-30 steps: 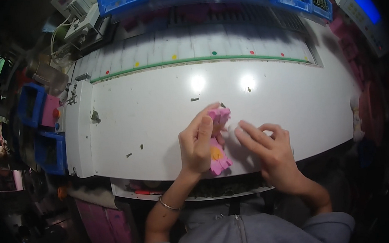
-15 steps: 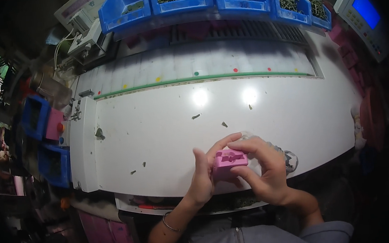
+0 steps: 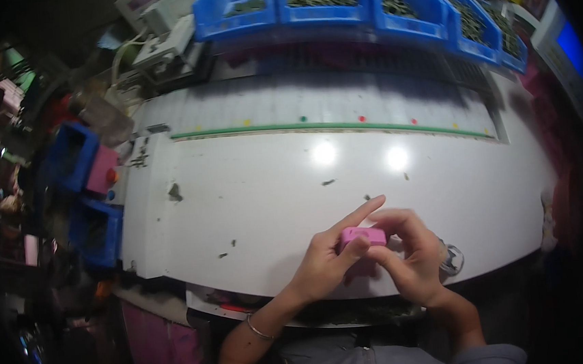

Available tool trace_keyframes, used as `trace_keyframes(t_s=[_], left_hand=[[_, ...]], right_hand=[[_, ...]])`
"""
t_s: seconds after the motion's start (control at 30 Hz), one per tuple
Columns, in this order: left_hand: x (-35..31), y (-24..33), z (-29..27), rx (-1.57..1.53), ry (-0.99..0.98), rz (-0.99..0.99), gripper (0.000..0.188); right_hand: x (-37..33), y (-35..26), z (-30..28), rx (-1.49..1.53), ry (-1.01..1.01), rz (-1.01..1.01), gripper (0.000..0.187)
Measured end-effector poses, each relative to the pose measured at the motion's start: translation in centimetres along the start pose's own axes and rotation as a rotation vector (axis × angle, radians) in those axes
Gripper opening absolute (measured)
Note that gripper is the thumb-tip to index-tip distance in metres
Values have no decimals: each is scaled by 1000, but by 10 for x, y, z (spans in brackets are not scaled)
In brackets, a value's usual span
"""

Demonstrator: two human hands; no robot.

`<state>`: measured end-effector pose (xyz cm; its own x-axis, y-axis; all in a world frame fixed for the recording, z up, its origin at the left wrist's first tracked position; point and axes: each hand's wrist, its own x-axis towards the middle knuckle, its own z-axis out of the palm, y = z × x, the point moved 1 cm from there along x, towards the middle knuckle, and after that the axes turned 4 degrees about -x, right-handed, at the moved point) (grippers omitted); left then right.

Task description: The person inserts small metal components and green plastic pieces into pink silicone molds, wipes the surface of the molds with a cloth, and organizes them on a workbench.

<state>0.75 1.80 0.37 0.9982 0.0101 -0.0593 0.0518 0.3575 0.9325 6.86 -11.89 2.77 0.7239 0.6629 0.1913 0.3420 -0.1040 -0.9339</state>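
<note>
Both the left hand (image 3: 325, 265) and right hand (image 3: 412, 258) hold a small pink block (image 3: 362, 236) above the white table (image 3: 265, 198), near its front edge.

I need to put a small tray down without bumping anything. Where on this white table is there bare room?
The white table is mostly bare between the green line and the near edge, left of the hands, apart from small dark scraps. It is crowded where the left hand and right hand hold the pink block.
</note>
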Motion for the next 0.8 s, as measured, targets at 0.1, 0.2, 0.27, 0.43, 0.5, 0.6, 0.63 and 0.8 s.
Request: trace_keyframes(t_s=[0.1, 0.2, 0.27, 0.43, 0.5, 0.6, 0.63, 0.8], left_hand=[[11, 9, -24, -2, 28, -34, 66], [22, 38, -56, -169, 238, -122, 66], [36, 60, -91, -173, 410, -36, 51], [58, 107, -190, 243, 774, 48, 31], [74, 113, -228, 500, 935, 190, 32], [93, 122, -275, 1286, 1103, 135, 31], [95, 124, -283, 1304, 1093, 161, 25], [105, 122, -303, 1498, 1168, 65, 24]], right_hand=[[9, 13, 10, 237, 160, 205, 50], [18, 13, 8, -116, 168, -86, 46], [18, 20, 7, -161, 150, -112, 40], [18, 29, 17, -286, 95, -218, 28], [16, 27, 20, -330, 115, -252, 23], [11, 30, 19, -373, 87, -268, 19], [10, 27, 20, -355, 72, -222, 18], [8, 31, 19, -394, 88, -262, 19]])
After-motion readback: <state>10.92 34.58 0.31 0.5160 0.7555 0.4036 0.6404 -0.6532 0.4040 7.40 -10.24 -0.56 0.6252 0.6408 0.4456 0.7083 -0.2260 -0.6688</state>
